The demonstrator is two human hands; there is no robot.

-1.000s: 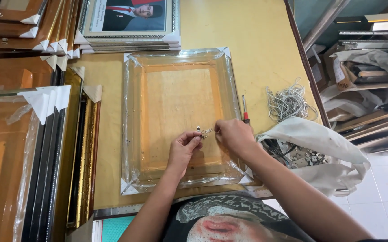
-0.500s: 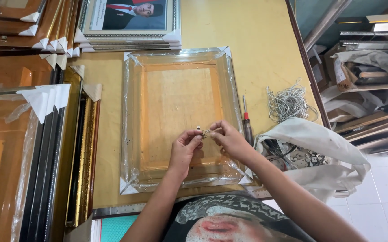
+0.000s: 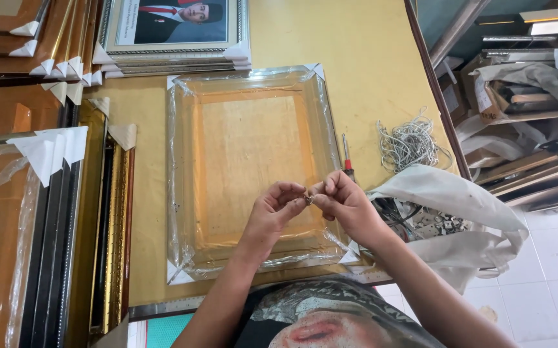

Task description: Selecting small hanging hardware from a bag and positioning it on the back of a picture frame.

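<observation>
Hands meet over the lower part of a plastic-wrapped frame (image 3: 250, 171) lying back-up on the yellow table (image 3: 369, 58). The left hand (image 3: 275, 209) and right hand (image 3: 343, 203) pinch 1 small metal fitting (image 3: 307, 200) between curled fingertips, likely for close work. A screwdriver (image 3: 346, 158) and wire bundle (image 3: 411, 142) lie beside the frame's right edge; bare tabletop remains above them.

The small metal piece (image 3: 307, 200) pinched between the hands is too small to identify. The right hand (image 3: 346, 205) covers the screwdriver's (image 3: 346, 158) tip. The left edge cuts off the stacked frames (image 3: 14, 212). The cloth bag's (image 3: 459, 225) contents are indistinct.
</observation>
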